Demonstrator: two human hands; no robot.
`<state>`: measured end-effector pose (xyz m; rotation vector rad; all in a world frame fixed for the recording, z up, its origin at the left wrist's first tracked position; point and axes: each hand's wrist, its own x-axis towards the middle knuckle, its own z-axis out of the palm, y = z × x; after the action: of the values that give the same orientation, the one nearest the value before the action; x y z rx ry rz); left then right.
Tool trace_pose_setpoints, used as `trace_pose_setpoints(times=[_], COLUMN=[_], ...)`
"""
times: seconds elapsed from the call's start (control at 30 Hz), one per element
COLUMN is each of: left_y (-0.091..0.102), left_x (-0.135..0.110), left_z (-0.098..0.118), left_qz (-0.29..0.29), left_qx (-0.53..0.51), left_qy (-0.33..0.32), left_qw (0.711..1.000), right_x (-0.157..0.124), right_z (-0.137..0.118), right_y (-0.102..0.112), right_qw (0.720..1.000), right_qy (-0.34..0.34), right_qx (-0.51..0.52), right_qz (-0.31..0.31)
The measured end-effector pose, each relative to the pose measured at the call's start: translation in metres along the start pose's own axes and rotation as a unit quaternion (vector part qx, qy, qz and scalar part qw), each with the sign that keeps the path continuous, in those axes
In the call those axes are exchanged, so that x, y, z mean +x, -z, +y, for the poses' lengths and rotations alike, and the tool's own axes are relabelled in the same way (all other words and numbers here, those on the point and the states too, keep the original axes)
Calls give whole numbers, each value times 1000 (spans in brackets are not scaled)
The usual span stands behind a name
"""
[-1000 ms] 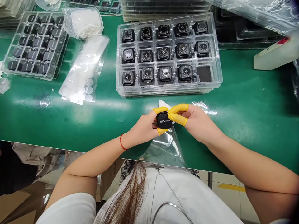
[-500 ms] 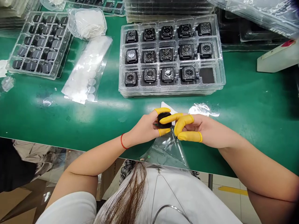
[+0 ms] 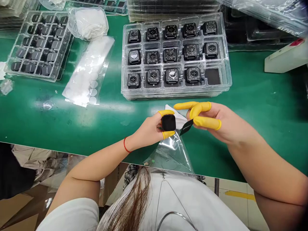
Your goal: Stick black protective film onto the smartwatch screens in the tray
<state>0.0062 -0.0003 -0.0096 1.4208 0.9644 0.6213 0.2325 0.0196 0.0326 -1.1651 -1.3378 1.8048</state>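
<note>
My left hand pinches a small black square watch body between yellow-capped thumb and finger, its plain dark face toward me. Just right of it, my right hand pinches a thin black film by its edge, peeled off and apart from the watch body; the other capped fingers are stretched out. Beneath both hands lies a clear plastic bag on the green mat. A clear tray of several black watch bodies stands just beyond, with its near right pocket empty.
A second clear tray of dark parts sits far left. A sleeve of round white stickers and a bag of white pads lie between the trays. A white box is at the right, stacked plastic trays at the back.
The printed black film that covered the watch face has come off. My right hand drew it away to the right, while my left hand kept the watch body still.
</note>
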Motion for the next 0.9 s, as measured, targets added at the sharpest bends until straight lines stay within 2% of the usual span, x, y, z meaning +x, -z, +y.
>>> trace_pose_setpoints(times=[0.13, 0.23, 0.37, 0.67, 0.9], left_y=[-2, -3, -4, -4, -3], left_x=[0, 1, 0, -1, -1], left_z=[-3, -6, -8, -5, -7], left_qz=[5, 2, -4, -9, -11], left_qx=[12, 18, 19, 6, 15], left_qy=[-24, -41, -49, -37, -53], left_qw=[1000, 999, 999, 999, 998], right_x=[0, 4, 7, 8, 8], right_z=[2, 5, 8, 15, 15], right_y=[-21, -29, -28, -33, -32], right_qw=[999, 998, 997, 997, 997], right_qy=[-11, -17, -21, -20, -34], right_qx=[5, -19, -38, 4, 15], right_qz=[39, 61, 62, 68, 65])
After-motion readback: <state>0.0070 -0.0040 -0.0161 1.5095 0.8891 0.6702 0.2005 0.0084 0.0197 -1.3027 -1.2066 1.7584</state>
